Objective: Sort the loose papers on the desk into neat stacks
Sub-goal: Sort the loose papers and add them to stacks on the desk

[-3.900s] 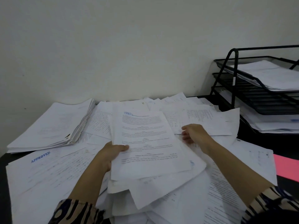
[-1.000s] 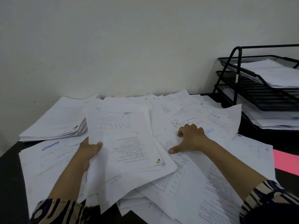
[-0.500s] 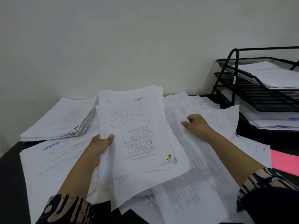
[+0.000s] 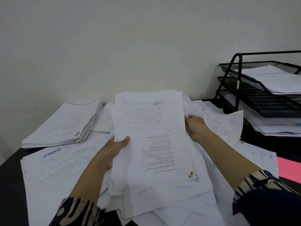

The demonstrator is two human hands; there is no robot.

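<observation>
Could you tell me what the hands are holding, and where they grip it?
A sheaf of papers: left hand on its left edge, right hand on its right edge.

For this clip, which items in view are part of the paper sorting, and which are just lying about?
Part of the job:
- bundle of sheets, gripped by left hand and right hand
- loose papers spread on the desk
- stack at back left
- APPROVED-stamped sheet

Lying about:
- black tiered tray holding papers
- pink sheet

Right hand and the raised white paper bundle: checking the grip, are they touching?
Touching. Head view shows the right hand gripping the raised white paper bundle at its right edge.
</observation>
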